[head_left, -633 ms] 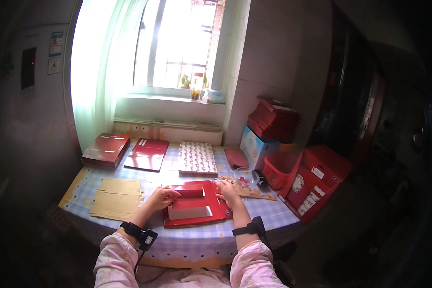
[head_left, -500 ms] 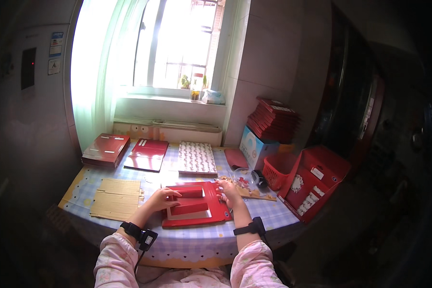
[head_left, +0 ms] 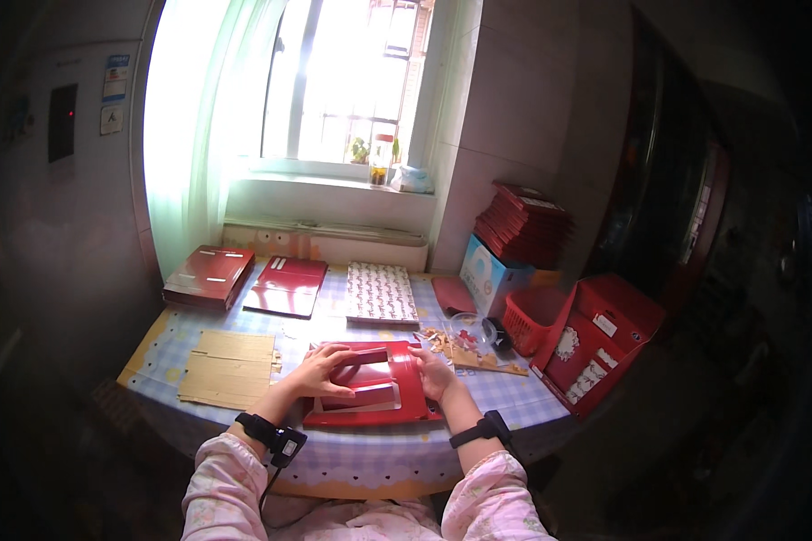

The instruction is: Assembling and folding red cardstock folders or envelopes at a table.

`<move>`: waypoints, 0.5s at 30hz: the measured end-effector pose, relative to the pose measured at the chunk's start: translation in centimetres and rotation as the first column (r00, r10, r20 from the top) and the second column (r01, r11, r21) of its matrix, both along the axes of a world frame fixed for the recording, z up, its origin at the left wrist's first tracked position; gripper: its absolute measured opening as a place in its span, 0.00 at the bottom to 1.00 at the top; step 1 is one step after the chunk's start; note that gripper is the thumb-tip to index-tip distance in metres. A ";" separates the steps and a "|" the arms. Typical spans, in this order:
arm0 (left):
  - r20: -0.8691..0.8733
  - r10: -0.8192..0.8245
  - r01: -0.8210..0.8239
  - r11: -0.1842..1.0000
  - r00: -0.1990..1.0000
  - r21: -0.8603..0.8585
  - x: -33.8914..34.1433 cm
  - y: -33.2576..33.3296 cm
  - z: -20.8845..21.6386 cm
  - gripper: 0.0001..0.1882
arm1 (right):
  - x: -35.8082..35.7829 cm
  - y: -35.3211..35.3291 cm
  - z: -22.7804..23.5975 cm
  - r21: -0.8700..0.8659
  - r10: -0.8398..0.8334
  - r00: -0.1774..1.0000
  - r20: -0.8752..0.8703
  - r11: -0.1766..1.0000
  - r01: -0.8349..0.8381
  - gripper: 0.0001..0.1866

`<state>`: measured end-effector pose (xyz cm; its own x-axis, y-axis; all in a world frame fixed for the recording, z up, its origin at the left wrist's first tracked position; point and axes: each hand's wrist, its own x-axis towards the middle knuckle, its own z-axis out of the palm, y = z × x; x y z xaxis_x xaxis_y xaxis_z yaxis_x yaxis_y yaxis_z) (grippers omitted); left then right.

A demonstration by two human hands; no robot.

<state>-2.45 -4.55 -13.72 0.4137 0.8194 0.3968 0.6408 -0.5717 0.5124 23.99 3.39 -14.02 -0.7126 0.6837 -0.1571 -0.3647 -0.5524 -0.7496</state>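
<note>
A flat red cardboard box (head_left: 412,389) lies in front of me near the table's front edge. It has a cut-out window with two raised flaps, one above the other. My left hand (head_left: 323,372) reaches over its left side, fingers spread; the fingers touch the upper flap (head_left: 366,358) and the thumb is by the lower flap (head_left: 367,398). At the right edge of the box, my right hand (head_left: 433,372) grips the cardboard, its fingertips partly hidden behind that edge.
Brown cardboard sheets (head_left: 227,368) lie to the left. Behind are a red stack (head_left: 209,278), red sheets (head_left: 285,288) and a patterned white stack (head_left: 382,292). To the right stand a tape roll (head_left: 470,332), a red basket (head_left: 528,325) and an upright red box (head_left: 595,343).
My left hand has spread across both flaps, which now stand differently and show paler faces. My right hand has closed on the box's right edge. The whole view has shifted slightly.
</note>
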 end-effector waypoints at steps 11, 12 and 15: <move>-0.020 0.031 -0.032 0.999 0.999 -0.026 0.1 -0.1 0.4 0.47 | -0.7 -1.2 -0.2 0.005 0.065 0.998 -0.004 0.998 -0.065 0.22; -0.022 0.033 -0.033 0.999 0.999 -0.027 0.1 -0.2 0.4 0.47 | -0.8 -1.4 0.0 0.004 0.067 0.998 -0.005 0.998 -0.067 0.22; -0.190 0.100 -0.096 0.995 0.977 0.030 0.6 -0.8 0.9 0.49 | -1.1 -2.2 0.7 -0.014 0.133 0.989 -0.067 0.991 -0.134 0.23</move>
<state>-1.86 -5.39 -12.84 0.4020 0.8521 0.3351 0.7791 -0.5106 0.3637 22.92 1.22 -13.29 -0.8063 0.5794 -0.1190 -0.3349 -0.6131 -0.7155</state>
